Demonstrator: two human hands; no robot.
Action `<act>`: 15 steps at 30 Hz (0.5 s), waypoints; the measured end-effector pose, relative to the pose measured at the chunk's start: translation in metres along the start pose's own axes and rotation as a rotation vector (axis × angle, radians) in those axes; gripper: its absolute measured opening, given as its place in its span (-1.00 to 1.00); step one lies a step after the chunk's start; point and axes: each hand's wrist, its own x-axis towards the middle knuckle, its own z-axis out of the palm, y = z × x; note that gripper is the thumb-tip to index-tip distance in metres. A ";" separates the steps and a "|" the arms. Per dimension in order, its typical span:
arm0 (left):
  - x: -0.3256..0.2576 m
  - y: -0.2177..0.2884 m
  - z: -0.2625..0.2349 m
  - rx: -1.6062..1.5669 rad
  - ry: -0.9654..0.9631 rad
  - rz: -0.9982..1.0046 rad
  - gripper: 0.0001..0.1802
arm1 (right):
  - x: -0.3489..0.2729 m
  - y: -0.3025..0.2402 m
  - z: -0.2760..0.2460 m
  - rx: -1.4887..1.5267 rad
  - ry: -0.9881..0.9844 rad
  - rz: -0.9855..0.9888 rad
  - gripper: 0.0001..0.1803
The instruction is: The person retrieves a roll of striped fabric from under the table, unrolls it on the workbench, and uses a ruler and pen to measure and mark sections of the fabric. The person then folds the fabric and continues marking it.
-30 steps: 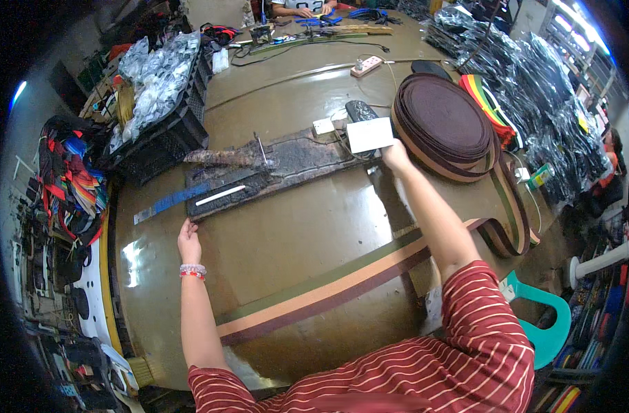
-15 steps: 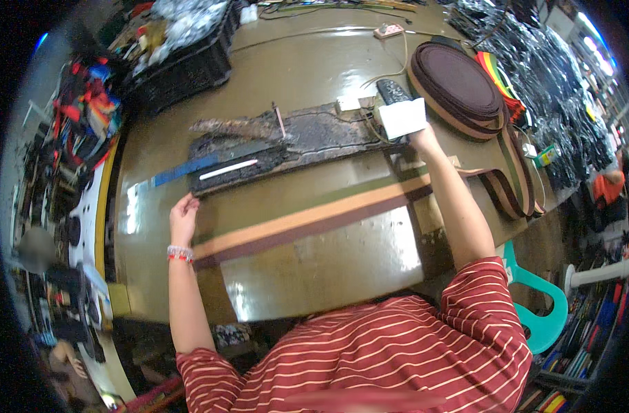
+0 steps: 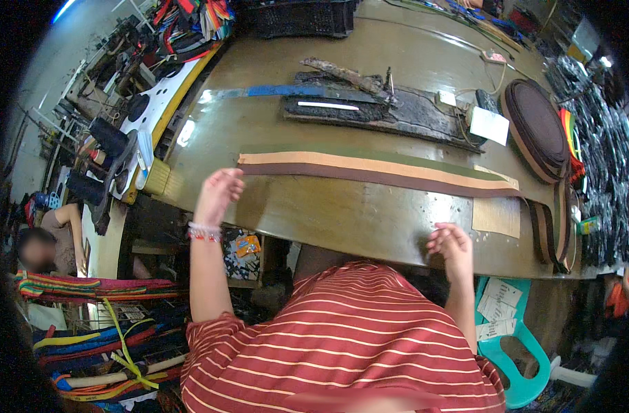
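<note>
Both hands hover empty at the near edge of the table, just short of the long strip.

The left hand (image 3: 218, 195), fingers loosely curled and gripping nothing, hangs just near of the left end of the long flat band of tan and dark brown webbing (image 3: 376, 173); the right hand (image 3: 451, 245) — half-open, also empty — sits near the table's near edge, apart from the band. The band lies flat on the olive-brown worktable (image 3: 342, 220), its long axis running left to right, its right end seemingly feeding the big brown coil of webbing (image 3: 538, 127) far right. It looks light, limp and floppy — best pinched at the cut left end and steadied midway.
</note>
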 end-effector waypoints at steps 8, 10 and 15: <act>0.071 -0.025 0.019 0.986 0.512 0.277 -0.61 | 0.019 -0.003 0.120 -0.348 -0.874 -0.203 -0.74; 0.076 -0.008 0.033 0.962 0.297 0.101 -0.62 | 0.023 0.009 0.138 -0.329 -1.070 -0.277 -0.68; 0.006 0.068 0.129 0.622 0.031 0.739 -0.79 | 0.042 0.025 0.170 0.456 -1.197 0.302 -0.13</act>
